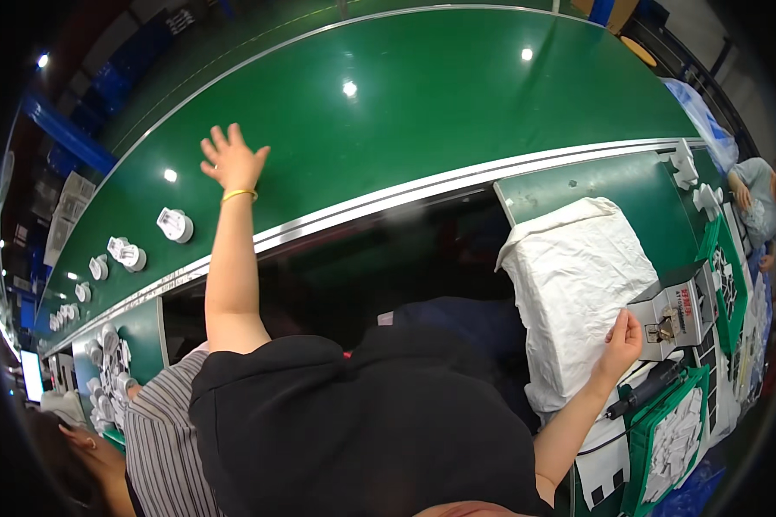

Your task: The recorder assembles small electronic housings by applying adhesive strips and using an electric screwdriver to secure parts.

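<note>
My left hand (233, 162) reaches out over the green conveyor belt (388, 112), fingers spread and nothing in them. A yellow bracelet circles that wrist. The nearest part to it is a round white plastic piece (175, 225) on the belt, apart from the hand. On my right, my right hand (622, 345) is closed, with its fingers curled together; whether anything is in them is hidden. It is beside a grey metal fixture (669, 323) with a brass-coloured fitting, at the edge of a white cloth (578, 267) draped over the work surface.
More white pieces (129, 256) stand along the belt at left. A person in a striped shirt (168, 431) is close on my left, near a pile of white parts (108, 370). At right are a dark screwdriver (651, 389) and a green tray (636, 465) of small white parts.
</note>
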The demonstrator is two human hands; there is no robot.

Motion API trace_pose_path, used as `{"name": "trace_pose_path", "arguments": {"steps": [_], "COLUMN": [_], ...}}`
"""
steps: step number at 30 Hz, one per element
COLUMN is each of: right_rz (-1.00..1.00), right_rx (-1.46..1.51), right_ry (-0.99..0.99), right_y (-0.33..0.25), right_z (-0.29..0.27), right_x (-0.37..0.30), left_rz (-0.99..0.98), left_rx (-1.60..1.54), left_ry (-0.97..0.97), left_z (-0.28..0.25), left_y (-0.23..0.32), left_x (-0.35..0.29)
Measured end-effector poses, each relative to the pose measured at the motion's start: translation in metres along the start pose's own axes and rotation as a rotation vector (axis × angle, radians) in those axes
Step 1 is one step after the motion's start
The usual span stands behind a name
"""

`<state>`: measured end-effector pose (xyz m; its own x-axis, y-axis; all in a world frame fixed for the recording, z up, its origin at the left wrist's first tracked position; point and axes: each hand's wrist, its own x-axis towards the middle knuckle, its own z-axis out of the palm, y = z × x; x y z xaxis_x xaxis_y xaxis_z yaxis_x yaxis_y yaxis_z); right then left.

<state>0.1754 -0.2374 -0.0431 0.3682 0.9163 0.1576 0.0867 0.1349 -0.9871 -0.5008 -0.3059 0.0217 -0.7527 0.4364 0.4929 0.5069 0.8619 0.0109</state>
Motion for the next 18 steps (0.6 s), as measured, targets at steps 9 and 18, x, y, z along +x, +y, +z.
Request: {"name": "trace_pose_path", "arguments": {"steps": [9,18], "right_rz": [-0.045,-0.001], "right_rx": [-0.074,-0.046], "right_ry": [0.012,0.030], "right_y": [0.051,0.001], "right_z": [-0.008,0.004], "right_x": [0.019,-0.003], "left_rz": [0.064,0.040], "left_rx": [-0.295,-0.305], "left_ry": [-0.094,-0.123], "left_z": [0.097,0.075], "left_y": [-0.081,0.000], "left_x": [0.028,0.021]}}
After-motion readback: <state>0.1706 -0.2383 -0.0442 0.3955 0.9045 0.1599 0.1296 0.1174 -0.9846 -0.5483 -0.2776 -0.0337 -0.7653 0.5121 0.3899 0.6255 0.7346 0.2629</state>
